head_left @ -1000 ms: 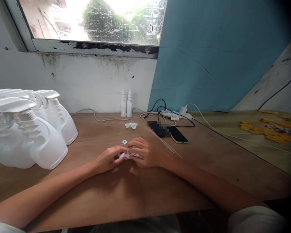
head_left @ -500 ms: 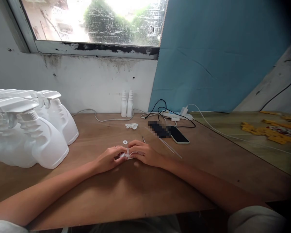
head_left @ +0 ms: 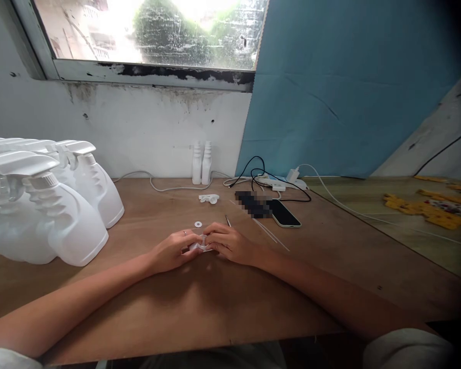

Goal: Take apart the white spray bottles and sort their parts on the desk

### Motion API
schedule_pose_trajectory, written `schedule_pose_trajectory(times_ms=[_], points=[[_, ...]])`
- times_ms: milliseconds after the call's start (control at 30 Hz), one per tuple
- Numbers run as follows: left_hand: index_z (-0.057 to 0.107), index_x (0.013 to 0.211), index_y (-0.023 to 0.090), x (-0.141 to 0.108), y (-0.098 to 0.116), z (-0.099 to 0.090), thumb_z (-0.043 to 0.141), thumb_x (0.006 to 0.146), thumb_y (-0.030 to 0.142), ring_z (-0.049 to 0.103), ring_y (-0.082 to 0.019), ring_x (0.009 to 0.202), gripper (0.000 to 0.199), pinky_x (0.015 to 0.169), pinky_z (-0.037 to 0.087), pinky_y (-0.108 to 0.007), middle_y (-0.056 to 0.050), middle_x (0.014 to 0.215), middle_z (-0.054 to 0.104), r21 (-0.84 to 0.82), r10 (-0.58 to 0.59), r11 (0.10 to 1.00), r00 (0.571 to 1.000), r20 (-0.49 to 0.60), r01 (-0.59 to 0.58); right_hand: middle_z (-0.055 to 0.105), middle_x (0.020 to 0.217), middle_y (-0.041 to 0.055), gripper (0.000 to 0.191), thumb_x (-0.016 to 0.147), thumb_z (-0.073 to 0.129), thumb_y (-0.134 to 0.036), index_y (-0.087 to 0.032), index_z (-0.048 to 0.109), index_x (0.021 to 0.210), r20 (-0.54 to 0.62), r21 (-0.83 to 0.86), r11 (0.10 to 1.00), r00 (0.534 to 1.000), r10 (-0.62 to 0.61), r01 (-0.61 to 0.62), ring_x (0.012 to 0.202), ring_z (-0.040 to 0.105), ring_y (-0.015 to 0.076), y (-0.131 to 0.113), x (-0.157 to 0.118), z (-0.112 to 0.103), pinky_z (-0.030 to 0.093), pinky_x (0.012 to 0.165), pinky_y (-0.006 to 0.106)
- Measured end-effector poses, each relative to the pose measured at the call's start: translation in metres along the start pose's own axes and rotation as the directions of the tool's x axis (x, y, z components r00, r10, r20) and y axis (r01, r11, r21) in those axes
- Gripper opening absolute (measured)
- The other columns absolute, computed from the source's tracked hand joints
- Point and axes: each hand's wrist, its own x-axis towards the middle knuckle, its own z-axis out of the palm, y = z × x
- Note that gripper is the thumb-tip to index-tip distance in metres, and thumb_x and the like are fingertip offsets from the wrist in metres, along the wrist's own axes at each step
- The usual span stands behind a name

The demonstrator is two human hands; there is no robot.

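Observation:
Between my two hands lies a small white plastic piece, perhaps part of a spray head, mostly covered by fingers. My left hand is closed on its left side, thumb in front and fingers behind. From the right, my right hand grips the same piece with bent fingers. Just beyond the fingertips a white ring washer rests flat on the table. Behind the right fingers the tip of a thin pointed metal tool shows. Farther back sit small white plastic parts.
White spray bottles crowd the table's left side. Two slim white bottles stand against the wall. To the right lie thin white tubes, a phone, a blurred dark object and a power strip with cables.
My fingers have shifted slightly and cover more of the white piece's upright middle. Both hands stay in place; the view has tilted a little.

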Motion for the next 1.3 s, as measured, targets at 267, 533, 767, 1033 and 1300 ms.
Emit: schedule_pose_trajectory(times_ms=[267, 533, 767, 1033, 1300], points=[[0.055, 0.113, 0.021, 0.001, 0.000, 0.000, 0.043, 0.093, 0.034, 0.051, -0.012, 0.074, 0.028, 0.072, 0.043, -0.023, -0.004, 0.087, 0.056, 0.048, 0.053, 0.997, 0.999, 0.004, -0.054, 0.061, 0.104, 0.0089, 0.013, 0.091, 0.051, -0.021, -0.015, 0.063, 0.095, -0.006, 0.065, 0.997, 0.999, 0.037, -0.037, 0.098, 0.057, 0.0143, -0.006, 0.001, -0.003, 0.048, 0.088, 0.028], [0.052, 0.103, 0.019, 0.000, 0.004, -0.001, 0.048, 0.090, 0.034, 0.054, -0.013, 0.077, 0.021, 0.073, 0.045, -0.024, -0.005, 0.094, 0.060, 0.065, -0.026, 0.998, 1.000, 0.002, 0.026, 0.066, 0.095, 0.0062, 0.025, 0.092, 0.045, -0.030, -0.016, 0.066, 0.097, 0.085, -0.403, 0.587, 0.610, 0.788, -0.702, 0.084, 0.059, 0.0134, 0.027, -0.001, -0.073, 0.044, 0.078, 0.023], [0.044, 0.120, 0.021, -0.001, 0.005, 0.000, 0.050, 0.088, 0.035, 0.056, -0.011, 0.078, 0.036, 0.075, 0.047, -0.024, -0.004, 0.100, 0.062, -0.015, -0.055, 0.998, 0.998, -0.033, 0.055, 0.057, 0.050, 0.0049, 0.018, 0.072, 0.063, -0.026, -0.011, 0.062, 0.062, 0.236, -0.606, 0.250, 0.130, 0.963, -0.755, 0.050, 0.056, 0.0139, 0.050, -0.024, -0.117, 0.038, 0.053, 0.022], [0.050, 0.120, 0.020, 0.002, 0.008, -0.002, 0.050, 0.088, 0.032, 0.056, -0.012, 0.081, 0.034, 0.076, 0.046, -0.023, -0.006, 0.107, 0.061, -0.002, -0.023, 1.000, 1.000, -0.014, 0.023, 0.056, 0.050, 0.0042, 0.014, 0.066, 0.062, -0.021, -0.010, 0.057, 0.059, 0.367, -0.615, 0.165, -0.096, 0.925, -0.771, 0.045, 0.052, 0.0111, 0.044, -0.024, -0.121, 0.037, 0.049, 0.021], [0.051, 0.119, 0.020, 0.002, 0.008, -0.003, 0.051, 0.088, 0.033, 0.054, -0.013, 0.080, 0.034, 0.076, 0.045, -0.024, -0.006, 0.101, 0.061, -0.028, -0.023, 0.999, 1.000, 0.006, 0.023, 0.052, 0.051, 0.0008, 0.012, 0.061, 0.060, -0.019, -0.010, 0.056, 0.056, 0.481, -0.405, 0.228, 0.006, 0.877, -0.886, 0.044, 0.045, 0.0072, 0.049, -0.026, -0.112, 0.030, 0.043, 0.019]])
